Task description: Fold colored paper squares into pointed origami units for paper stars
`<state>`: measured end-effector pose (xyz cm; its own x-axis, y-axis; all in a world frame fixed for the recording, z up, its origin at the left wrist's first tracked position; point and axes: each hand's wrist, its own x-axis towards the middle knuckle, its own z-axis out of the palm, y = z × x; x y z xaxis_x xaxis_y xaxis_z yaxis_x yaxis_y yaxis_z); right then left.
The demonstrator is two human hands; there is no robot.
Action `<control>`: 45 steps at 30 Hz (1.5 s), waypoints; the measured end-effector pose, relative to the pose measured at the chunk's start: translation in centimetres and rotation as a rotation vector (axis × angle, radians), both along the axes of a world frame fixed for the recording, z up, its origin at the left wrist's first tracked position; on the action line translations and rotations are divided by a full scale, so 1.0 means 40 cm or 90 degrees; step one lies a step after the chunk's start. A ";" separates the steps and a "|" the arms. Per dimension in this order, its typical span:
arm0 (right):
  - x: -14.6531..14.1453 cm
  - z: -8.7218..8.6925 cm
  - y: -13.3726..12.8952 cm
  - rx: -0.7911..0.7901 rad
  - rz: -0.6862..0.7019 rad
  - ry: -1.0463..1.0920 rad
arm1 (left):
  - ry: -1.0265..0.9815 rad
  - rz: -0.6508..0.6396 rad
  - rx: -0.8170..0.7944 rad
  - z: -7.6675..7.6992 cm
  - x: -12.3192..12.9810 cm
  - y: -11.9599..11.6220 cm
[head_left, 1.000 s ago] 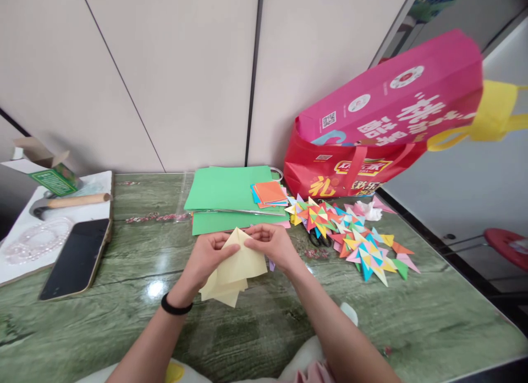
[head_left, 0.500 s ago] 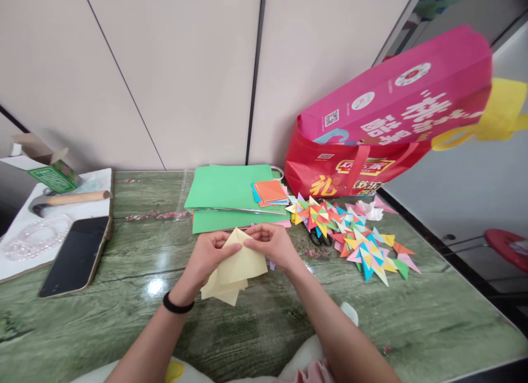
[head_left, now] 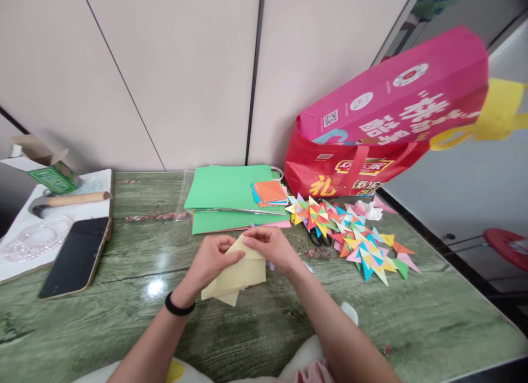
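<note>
Between my two hands is a sheet of pale yellow paper (head_left: 246, 267), creased, with one corner pointing away from me. My left hand (head_left: 215, 260) pinches its left edge between thumb and fingers. At the top corner, my right hand (head_left: 270, 248) grips the paper with thumb and bent fingers. More pale yellow paper (head_left: 229, 299) lies on the table under the held sheet, partly covered by it. Just beyond my hands are green sheets (head_left: 223, 188), with a small stack of orange and blue squares (head_left: 270, 192) on top.
Folded multicoloured paper pieces (head_left: 367, 251) lie in a pile on the right, scissors handles (head_left: 320, 239) beside them. Behind stands a red gift bag (head_left: 313, 168) holding a pink one (head_left: 396, 97). A phone (head_left: 76, 256), a wooden-handled tool (head_left: 78, 199) and an opened green box (head_left: 55, 174) are on the left.
The yellow sheet has turned and tilted in my hands. My left hand has shifted slightly right and down; my right thumb and fingers have moved onto its top corner.
</note>
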<state>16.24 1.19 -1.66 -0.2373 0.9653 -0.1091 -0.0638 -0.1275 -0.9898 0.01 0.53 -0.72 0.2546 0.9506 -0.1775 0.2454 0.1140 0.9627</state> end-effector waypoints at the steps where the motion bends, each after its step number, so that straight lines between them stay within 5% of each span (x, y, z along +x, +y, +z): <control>1: 0.000 0.000 0.000 -0.003 -0.001 0.001 | 0.003 -0.005 0.000 0.000 0.000 0.000; 24: -0.014 -0.011 0.000 0.010 -0.079 -0.065 | 0.019 -0.055 -0.044 0.002 0.003 -0.001; 33: -0.004 -0.004 0.003 0.053 0.015 -0.123 | -0.017 0.034 -0.055 0.007 -0.001 -0.001; 45: -0.008 -0.009 0.002 0.049 -0.007 -0.147 | -0.031 0.015 -0.079 -0.003 -0.001 0.000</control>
